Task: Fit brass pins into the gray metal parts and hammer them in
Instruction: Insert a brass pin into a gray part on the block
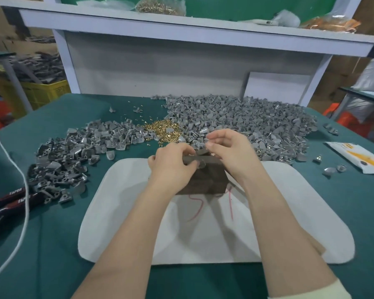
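Note:
A dark wooden block [207,180] stands on a white mat [268,223] in front of me. My left hand [171,162] grips a gray metal part [200,157] on the block's top edge. My right hand [227,147] hovers just above it with thumb and forefinger pinched together; a pin between them is too small to make out. Behind the block lies a small heap of brass pins [162,130]. A big pile of gray metal parts [246,121] spreads to the right, and another pile of gray parts [73,152] to the left.
Red-handled pliers [11,201] and a white cable [24,186] lie at the left edge of the green table [52,244]. A yellow-and-white packet [358,157] lies at the right. A white shelf [181,26] with bags stands behind the piles.

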`<state>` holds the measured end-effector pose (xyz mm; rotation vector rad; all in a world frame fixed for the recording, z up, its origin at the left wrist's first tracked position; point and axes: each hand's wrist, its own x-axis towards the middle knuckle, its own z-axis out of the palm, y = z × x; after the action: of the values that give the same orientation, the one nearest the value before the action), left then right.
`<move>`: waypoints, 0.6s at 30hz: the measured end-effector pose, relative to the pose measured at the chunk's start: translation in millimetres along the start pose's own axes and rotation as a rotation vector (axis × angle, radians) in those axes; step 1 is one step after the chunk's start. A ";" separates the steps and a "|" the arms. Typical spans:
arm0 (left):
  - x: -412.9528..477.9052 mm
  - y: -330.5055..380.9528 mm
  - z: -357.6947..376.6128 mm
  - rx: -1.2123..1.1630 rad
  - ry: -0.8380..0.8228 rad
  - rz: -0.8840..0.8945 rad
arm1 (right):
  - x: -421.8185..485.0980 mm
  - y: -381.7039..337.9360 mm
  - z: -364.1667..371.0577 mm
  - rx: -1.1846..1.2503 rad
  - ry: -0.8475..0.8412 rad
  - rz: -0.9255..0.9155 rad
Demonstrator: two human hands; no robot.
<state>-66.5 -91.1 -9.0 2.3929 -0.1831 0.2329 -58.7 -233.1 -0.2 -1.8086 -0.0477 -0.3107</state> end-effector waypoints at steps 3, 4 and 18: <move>-0.6 3.2 -0.7 -0.130 0.025 0.012 | -1.9 -3.8 6.0 -0.017 0.029 -0.066; -0.7 4.4 -0.6 -0.155 0.038 0.020 | -2.5 -4.5 8.4 -0.018 0.043 -0.078; -2.0 7.6 3.9 -0.050 0.218 0.064 | -2.3 -2.1 9.6 0.036 0.020 0.027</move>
<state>-69.5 -99.2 -7.4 2.2952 -0.1614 0.5096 -59.5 -223.1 -1.0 -1.7686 -0.0151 -0.3066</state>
